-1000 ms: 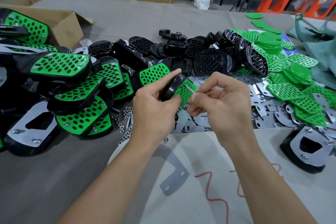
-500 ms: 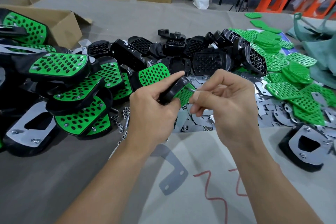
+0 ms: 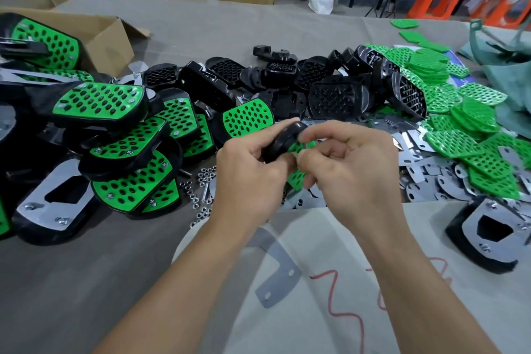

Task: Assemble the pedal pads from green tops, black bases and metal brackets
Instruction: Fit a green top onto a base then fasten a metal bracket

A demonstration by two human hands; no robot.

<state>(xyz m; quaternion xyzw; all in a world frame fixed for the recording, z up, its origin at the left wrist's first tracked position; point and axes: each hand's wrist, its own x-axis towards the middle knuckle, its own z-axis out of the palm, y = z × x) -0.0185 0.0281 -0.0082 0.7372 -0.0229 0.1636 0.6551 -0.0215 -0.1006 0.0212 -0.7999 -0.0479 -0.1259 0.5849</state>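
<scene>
Pedal pad (image 3: 283,141): held up on edge between both hands, above the middle of the worktop (image 3: 86,282), clear of the parts below.
Left hand (image 3: 247,178): clenched round the rim of the pad's black base (image 3: 280,145), thumb on top.
Right hand (image 3: 353,178): fingers curled, index tip at the rim's top and thumb on the green top (image 3: 296,178), pinching the pad. Whether a small fastener sits between the fingertips is hidden.
Step, as judged: fastening green top to base; the held pad's bracket side is out of sight.
Handling: likely light and stiff. The rounded black rim gives the surest hold; the perforated green face looks smoother, and flat fingers may slide on it.
Where to hold: by the two long rim edges, leaving the corner screw holes free.
Risk: the nuts (image 3: 201,181) are tiny and would drop and scatter easily.
Finished pads (image 3: 100,103): heaped towards the left edge.
Loose black bases (image 3: 333,98): piled beyond the hands.
Loose green tops (image 3: 459,123): heaped towards the right edge.
Metal brackets (image 3: 431,181): spread flat beside and under the green heap.
</scene>
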